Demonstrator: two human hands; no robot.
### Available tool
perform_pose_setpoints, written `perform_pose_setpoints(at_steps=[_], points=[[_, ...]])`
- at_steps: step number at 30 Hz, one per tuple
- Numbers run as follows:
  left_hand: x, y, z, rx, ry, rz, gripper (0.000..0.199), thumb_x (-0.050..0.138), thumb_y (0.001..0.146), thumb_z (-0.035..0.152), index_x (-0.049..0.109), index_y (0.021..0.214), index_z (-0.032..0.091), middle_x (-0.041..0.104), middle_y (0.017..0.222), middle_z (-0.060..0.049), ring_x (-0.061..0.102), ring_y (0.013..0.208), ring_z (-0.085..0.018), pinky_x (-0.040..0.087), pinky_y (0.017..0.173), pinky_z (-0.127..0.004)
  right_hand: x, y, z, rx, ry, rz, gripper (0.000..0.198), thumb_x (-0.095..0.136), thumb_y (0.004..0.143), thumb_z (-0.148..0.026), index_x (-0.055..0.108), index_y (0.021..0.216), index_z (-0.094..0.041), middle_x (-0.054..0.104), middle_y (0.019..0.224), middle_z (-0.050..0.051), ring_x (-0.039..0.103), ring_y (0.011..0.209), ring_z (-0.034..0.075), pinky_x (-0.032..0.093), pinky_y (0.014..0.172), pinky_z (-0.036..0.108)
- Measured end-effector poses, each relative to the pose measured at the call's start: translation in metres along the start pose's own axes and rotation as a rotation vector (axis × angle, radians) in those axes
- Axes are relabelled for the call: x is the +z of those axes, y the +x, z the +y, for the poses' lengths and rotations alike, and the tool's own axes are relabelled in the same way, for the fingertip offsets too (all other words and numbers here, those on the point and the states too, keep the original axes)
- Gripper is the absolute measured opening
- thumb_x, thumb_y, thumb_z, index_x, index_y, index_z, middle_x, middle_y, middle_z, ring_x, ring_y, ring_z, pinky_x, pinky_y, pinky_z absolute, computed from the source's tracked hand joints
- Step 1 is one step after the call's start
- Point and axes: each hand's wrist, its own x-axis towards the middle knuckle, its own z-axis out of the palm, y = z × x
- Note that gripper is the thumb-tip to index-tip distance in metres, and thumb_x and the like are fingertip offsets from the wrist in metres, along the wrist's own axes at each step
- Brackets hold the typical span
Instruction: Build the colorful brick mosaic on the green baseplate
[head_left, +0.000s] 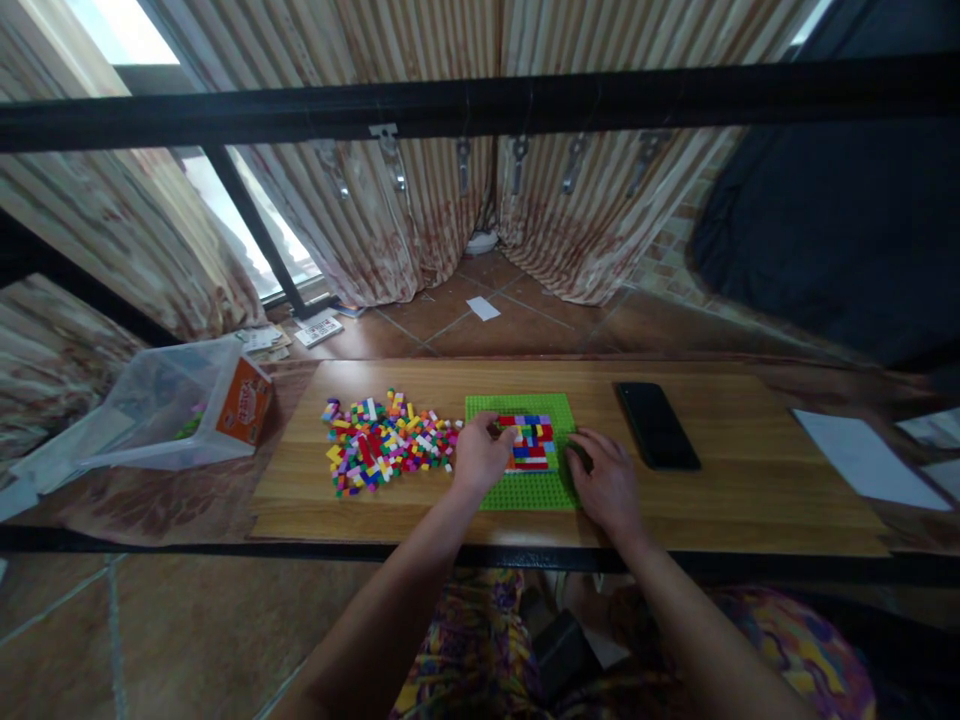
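Observation:
A green studded baseplate (525,492) lies on the board, with a block of multicoloured toy bricks (534,445) built up in rows near its middle. My left hand (482,455) reaches over the plate's left side, thumb and index finger pinched at the left edge of the built bricks. Anything between those fingertips is too small to make out. At the plate's right edge rests my right hand (606,482), its fingers curved and a gap between thumb and index finger. Many loose small bricks (382,445) are heaped left of the plate.
A black phone (657,426) lies right of the plate on the wooden board (735,480). To the left, a clear plastic bin (172,400) with an orange label is tipped on its side. White paper (866,458) lies at the right. A dark metal bar (480,105) crosses beyond the board.

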Motion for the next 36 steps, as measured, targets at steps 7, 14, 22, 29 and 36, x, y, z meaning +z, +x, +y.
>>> perform_pose_setpoints(at_steps=[7, 14, 22, 29, 36], points=[[0.002, 0.0, -0.001, -0.024, -0.026, -0.005, 0.031, 0.065, 0.08, 0.031, 0.066, 0.107, 0.016, 0.069, 0.082, -0.005, 0.062, 0.073, -0.015, 0.047, 0.068, -0.026, 0.002, -0.001, 0.003, -0.041, 0.004, 0.014, 0.03, 0.047, 0.091, -0.036, 0.068, 0.107, -0.021, 0.067, 0.116, 0.012, 0.058, 0.108, 0.026, 0.044, 0.094, 0.045], [-0.003, -0.015, -0.006, 0.065, -0.12, 0.045, 0.033, 0.061, 0.083, 0.034, 0.063, 0.11, 0.015, 0.067, 0.084, -0.006, 0.062, 0.075, -0.017, 0.049, 0.07, -0.029, 0.003, -0.001, 0.009, -0.085, -0.012, 0.034, 0.032, 0.047, 0.09, -0.039, 0.067, 0.106, -0.019, 0.068, 0.113, 0.012, 0.059, 0.105, 0.027, 0.046, 0.093, 0.046], [-0.054, -0.064, -0.043, 0.236, -0.137, 0.16, 0.023, 0.053, 0.084, 0.017, 0.062, 0.105, 0.019, 0.065, 0.096, -0.007, 0.061, 0.084, -0.015, 0.05, 0.078, -0.028, 0.006, -0.003, 0.015, -0.109, -0.063, 0.025, 0.035, 0.045, 0.091, -0.041, 0.067, 0.105, -0.018, 0.068, 0.113, 0.013, 0.06, 0.105, 0.027, 0.046, 0.093, 0.046], [-0.121, -0.081, -0.098, 0.124, -0.012, 0.442, 0.021, 0.057, 0.082, 0.022, 0.064, 0.101, 0.018, 0.065, 0.092, -0.006, 0.062, 0.084, -0.017, 0.051, 0.079, -0.03, 0.009, -0.003, 0.022, -0.138, -0.06, 0.029, 0.036, 0.044, 0.09, -0.043, 0.066, 0.104, -0.019, 0.069, 0.111, 0.012, 0.061, 0.105, 0.027, 0.045, 0.094, 0.045], [-0.162, -0.061, -0.118, -0.064, 0.038, 0.526, 0.032, 0.058, 0.082, 0.032, 0.064, 0.109, 0.015, 0.066, 0.094, -0.008, 0.063, 0.077, -0.017, 0.052, 0.073, -0.031, 0.009, -0.004, 0.023, -0.154, -0.074, 0.031, 0.036, 0.042, 0.089, -0.043, 0.066, 0.104, -0.02, 0.068, 0.11, 0.013, 0.062, 0.104, 0.028, 0.046, 0.092, 0.046]])
